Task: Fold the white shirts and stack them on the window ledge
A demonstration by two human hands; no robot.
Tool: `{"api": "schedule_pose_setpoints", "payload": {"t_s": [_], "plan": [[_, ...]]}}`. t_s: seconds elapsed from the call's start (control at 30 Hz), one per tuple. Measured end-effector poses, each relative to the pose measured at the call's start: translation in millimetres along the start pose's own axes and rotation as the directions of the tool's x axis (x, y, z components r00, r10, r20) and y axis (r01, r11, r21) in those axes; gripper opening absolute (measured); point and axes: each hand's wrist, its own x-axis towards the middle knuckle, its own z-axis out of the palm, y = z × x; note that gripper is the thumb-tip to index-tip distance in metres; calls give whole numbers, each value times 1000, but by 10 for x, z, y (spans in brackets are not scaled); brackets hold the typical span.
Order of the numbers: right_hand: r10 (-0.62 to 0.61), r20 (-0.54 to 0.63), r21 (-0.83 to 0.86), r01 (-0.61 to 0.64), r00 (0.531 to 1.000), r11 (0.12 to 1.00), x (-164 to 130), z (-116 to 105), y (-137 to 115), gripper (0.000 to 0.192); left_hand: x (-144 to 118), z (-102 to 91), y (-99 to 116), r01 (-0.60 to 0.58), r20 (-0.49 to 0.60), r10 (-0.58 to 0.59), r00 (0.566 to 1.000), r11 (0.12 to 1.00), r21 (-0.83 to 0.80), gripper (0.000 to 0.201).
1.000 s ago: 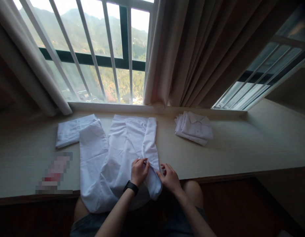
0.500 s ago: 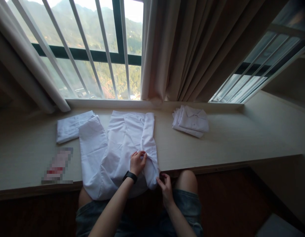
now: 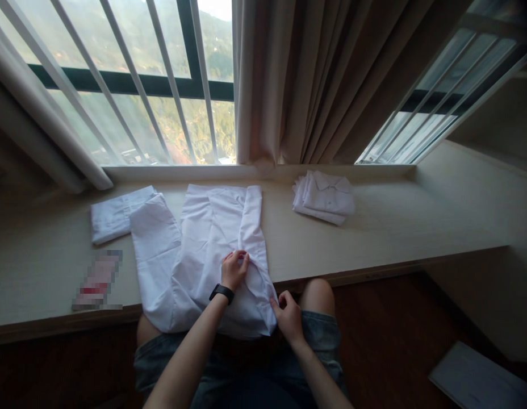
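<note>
Spread flat on the pale wooden window ledge (image 3: 395, 227), a white shirt (image 3: 204, 250) lies with its hem hanging over the ledge's near edge toward the person's lap. On it the left hand (image 3: 233, 270), a black watch (image 3: 221, 293) at its wrist, is closed in a pinch on a fold of the cloth where the right sleeve (image 3: 252, 227) has been turned in along the shirt's body. Nearer than the ledge's edge, the right hand (image 3: 289, 315) grips the lower right corner of the shirt, fingers curled round the cloth. Left of the shirt, touching its spread left sleeve, lies a folded white garment (image 3: 114, 213). Right of the shirt and well apart from it, a stack of folded white shirts (image 3: 325, 196) sits near the far edge of the ledge, close to the beige curtain (image 3: 314, 85). Near the ledge's front edge, left of the shirt, rests a small blurred item (image 3: 97, 281). Behind the ledge stands the barred window (image 3: 131, 85).
</note>
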Motion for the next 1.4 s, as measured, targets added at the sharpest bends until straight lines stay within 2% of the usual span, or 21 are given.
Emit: {"api": "schedule_pose_setpoints", "payload": {"t_s": [0.07, 0.13, 0.23, 0.37, 0.53, 0.67, 0.73, 0.83, 0.93, 1.03, 1.13, 1.23, 1.3, 1.37, 1.4], "plan": [[-98, -60, -104, 91, 993, 990, -115, 7, -46, 27, -1, 7, -8, 2, -6, -2, 1000, 1000, -1, 19], [-139, -66, -139, 129, 988, 982, -248, 37, -62, 22, -4, 12, -14, 5, -10, -5, 1000, 1000, 1, 19], [-108, -35, -165, 101, 994, 981, -455, 131, 9, 24, -8, 16, -18, 4, -11, -4, 1000, 1000, 6, 20], [-4, 73, -183, 18, 997, 983, -635, 302, 192, 31, -8, 21, -16, -6, -10, 6, 1000, 1000, 11, 20], [112, 76, -244, -91, 991, 966, -466, 425, 238, 35, -15, 27, -15, -2, -15, 2, 1000, 1000, 17, 24], [173, 235, -344, -85, 957, 935, -268, 379, 120, 25, 30, -4, 61, 15, -19, -14, 1000, 998, 60, 21], [134, 243, -378, -34, 961, 925, -269, 311, 62, 29, 95, -30, 148, 47, -31, -45, 999, 996, 79, 19], [-54, 188, -392, 125, 981, 911, -380, 208, 6, 30, 212, -56, 292, 159, 6, -159, 987, 987, -33, 21], [-238, 228, -374, 311, 944, 874, -502, 167, -18, 30, 257, -52, 352, 333, 98, -319, 943, 923, -191, 25], [-253, 350, -301, 365, 902, 881, -540, 185, 2, 28, 199, -47, 291, 434, 112, -419, 901, 882, -186, 23], [-172, 395, -168, 255, 902, 952, -468, 227, 93, 29, 125, -56, 188, 455, 101, -445, 890, 879, -139, 20], [-23, 262, 109, -6, 965, 994, -304, 316, 218, 30, 109, -55, 128, 448, 112, -437, 892, 888, -104, 21], [95, 213, 374, -171, 972, 911, -174, 409, 279, 48, 121, -44, 114, 425, 134, -413, 901, 901, -83, 23], [122, 294, 549, -272, 948, 790, -63, 509, 307, 64, 132, -37, 107, 395, 158, -383, 910, 917, -59, 24], [109, 355, 575, -309, 929, 758, -25, 554, 311, 65, 134, -38, 104, 380, 166, -369, 915, 924, -45, 24]]}}
